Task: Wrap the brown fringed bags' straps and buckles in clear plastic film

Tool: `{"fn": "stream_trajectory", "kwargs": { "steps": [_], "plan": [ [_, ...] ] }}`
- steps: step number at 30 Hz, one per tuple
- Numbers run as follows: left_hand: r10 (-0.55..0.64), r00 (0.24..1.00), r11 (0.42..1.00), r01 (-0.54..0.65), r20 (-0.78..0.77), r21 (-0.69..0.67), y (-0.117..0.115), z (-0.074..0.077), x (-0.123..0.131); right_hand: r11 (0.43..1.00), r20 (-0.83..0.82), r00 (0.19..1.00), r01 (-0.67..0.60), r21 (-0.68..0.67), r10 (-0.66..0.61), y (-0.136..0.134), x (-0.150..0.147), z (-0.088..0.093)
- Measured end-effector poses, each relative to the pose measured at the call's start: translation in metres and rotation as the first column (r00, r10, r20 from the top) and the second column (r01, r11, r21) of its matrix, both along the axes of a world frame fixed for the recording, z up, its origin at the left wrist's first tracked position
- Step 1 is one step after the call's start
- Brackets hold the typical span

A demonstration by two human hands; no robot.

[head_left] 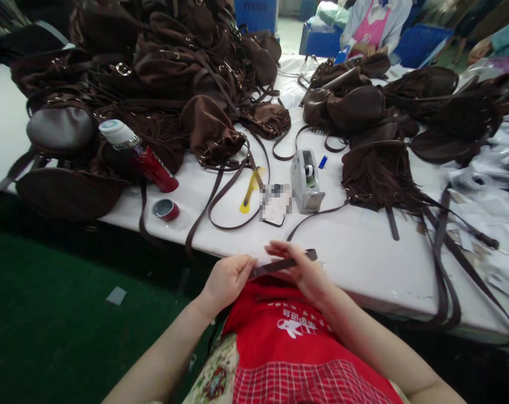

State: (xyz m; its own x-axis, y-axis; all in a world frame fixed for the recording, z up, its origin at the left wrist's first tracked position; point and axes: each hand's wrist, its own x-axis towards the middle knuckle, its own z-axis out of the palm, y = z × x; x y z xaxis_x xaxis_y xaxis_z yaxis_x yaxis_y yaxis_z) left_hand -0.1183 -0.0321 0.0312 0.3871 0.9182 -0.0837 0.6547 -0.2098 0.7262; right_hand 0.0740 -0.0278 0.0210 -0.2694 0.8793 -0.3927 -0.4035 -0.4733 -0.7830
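A dark brown flat strap (280, 265) stretches between my hands above the front edge of the table, over the red apron. My left hand (227, 282) is closed in a pinch on the strap's left end. Nearer the other end is my right hand (307, 275), its fingers stretched out and apart. The strap crosses that hand, and its free end sticks out past it. Just beyond my hands lie a phone (275, 205), partly blurred out, a yellow comb (251, 191) and a grey tape dispenser (307, 182).
Brown bags (174, 67) are heaped at the left and more fringed bags (376, 174) lie right. A red flask (147, 160) leans beside its cup (166, 210). White paper (490, 224) covers the right side. Straps hang over the table edge. Another person (374, 28) is across the table.
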Motion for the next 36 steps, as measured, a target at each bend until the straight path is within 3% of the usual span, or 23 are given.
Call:
{"fn": "stream_trajectory", "kwargs": {
  "steps": [2, 3, 6, 9, 12, 14, 16, 17, 18, 20, 22, 24, 27, 30, 36],
  "plan": [
    [0.004, 0.999, 1.000, -0.005, -0.042, -0.009, -0.002, 0.001, -0.001, 0.991, -0.019, 0.991, 0.133, 0.033, -0.133, 0.002, 0.000, -0.002],
    [-0.001, 0.999, 1.000, 0.001, -0.037, -0.001, -0.002, 0.002, 0.001, 0.990, -0.020, 0.991, 0.135, 0.037, -0.134, 0.003, -0.002, -0.003],
    [-0.021, 0.999, 0.999, 0.022, -0.027, 0.041, -0.001, 0.005, 0.007, 0.991, -0.089, 0.989, -0.122, -0.059, 0.116, -0.001, -0.008, -0.011],
    [0.027, 0.991, 0.998, -0.020, -0.128, 0.054, -0.002, 0.009, -0.001, 0.923, -0.226, 0.926, -0.344, -0.171, 0.302, -0.006, 0.000, -0.017],
    [0.103, 0.967, 0.994, -0.095, -0.235, 0.047, -0.007, 0.008, -0.023, 0.873, -0.200, 0.908, -0.411, -0.262, 0.368, -0.005, 0.019, -0.019],
    [0.143, 0.948, 0.990, -0.136, -0.286, 0.043, -0.012, 0.005, -0.035, 0.895, 0.003, 0.921, -0.377, -0.239, 0.389, -0.003, 0.029, -0.020],
    [0.170, 0.923, 0.985, -0.161, -0.345, 0.052, -0.014, 0.001, -0.040, 0.953, 0.375, 0.880, -0.301, -0.031, 0.291, 0.004, 0.036, -0.020],
    [0.171, 0.910, 0.985, -0.161, -0.377, 0.059, -0.014, 0.000, -0.039, 0.948, 0.568, 0.806, -0.288, 0.137, 0.163, 0.010, 0.041, -0.020],
    [0.167, 0.899, 0.986, -0.153, -0.404, 0.066, -0.012, -0.002, -0.037, 0.897, 0.716, 0.698, -0.320, 0.304, 0.006, 0.018, 0.046, -0.019],
    [0.148, 0.887, 0.989, -0.124, -0.438, 0.083, -0.006, -0.003, -0.028, 0.714, 0.838, 0.469, -0.482, 0.508, -0.279, 0.039, 0.060, -0.019],
    [0.119, 0.884, 0.992, -0.082, -0.451, 0.100, 0.003, -0.004, -0.018, 0.566, 0.873, 0.298, -0.671, 0.479, -0.386, 0.063, 0.077, -0.020],
    [0.078, 0.887, 0.994, -0.033, -0.455, 0.108, 0.013, -0.005, -0.008, 0.482, 0.908, 0.187, -0.797, 0.363, -0.375, 0.084, 0.092, -0.023],
    [0.006, 0.887, 0.994, 0.044, -0.461, 0.097, 0.031, -0.007, 0.012, 0.413, 0.942, 0.170, -0.866, 0.283, -0.290, 0.098, 0.106, -0.029],
    [-0.076, 0.872, 0.987, 0.133, -0.483, 0.085, 0.050, -0.009, 0.038, 0.406, 0.941, 0.227, -0.858, 0.316, -0.252, 0.098, 0.113, -0.033],
    [-0.198, 0.823, 0.962, 0.269, -0.533, 0.056, 0.089, -0.007, 0.103, 0.518, 0.904, 0.217, -0.759, 0.394, -0.369, 0.088, 0.134, -0.032]
  ]
}}
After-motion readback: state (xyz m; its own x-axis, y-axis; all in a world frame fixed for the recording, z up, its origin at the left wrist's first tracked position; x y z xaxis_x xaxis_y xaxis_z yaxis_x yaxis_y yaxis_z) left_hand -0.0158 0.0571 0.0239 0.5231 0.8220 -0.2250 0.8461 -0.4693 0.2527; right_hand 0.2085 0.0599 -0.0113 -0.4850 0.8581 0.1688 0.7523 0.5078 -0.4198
